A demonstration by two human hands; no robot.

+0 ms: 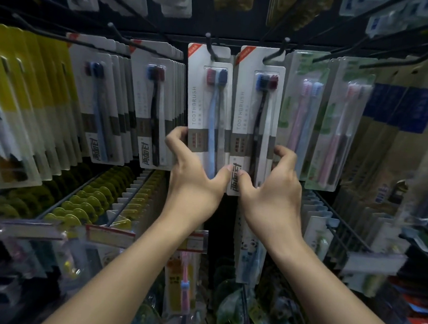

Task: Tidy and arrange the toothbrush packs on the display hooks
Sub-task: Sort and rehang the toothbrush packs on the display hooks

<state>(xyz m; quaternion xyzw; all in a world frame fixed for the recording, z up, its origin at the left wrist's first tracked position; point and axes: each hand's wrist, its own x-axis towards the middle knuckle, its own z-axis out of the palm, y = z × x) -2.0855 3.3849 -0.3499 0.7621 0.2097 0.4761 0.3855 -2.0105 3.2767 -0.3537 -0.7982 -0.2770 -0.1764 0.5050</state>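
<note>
Two white toothbrush packs hang side by side on black display hooks at the centre. The left pack (206,106) hangs from one hook (210,46) and shows a light blue brush. My left hand (194,175) grips its lower end, fingers curled round the left edge, thumb on the front. The right pack (255,119), with a dark brush, hangs from the neighbouring hook (277,53). My right hand (274,188) grips the lower part of this pack, thumb on the front, fingers round the right edge.
More white packs (151,103) fill the hooks to the left, yellow packs (18,99) beyond them. Green packs (308,112) hang to the right. Lower rows of hooks with price tags (111,233) and children's brushes (250,251) jut out below my forearms.
</note>
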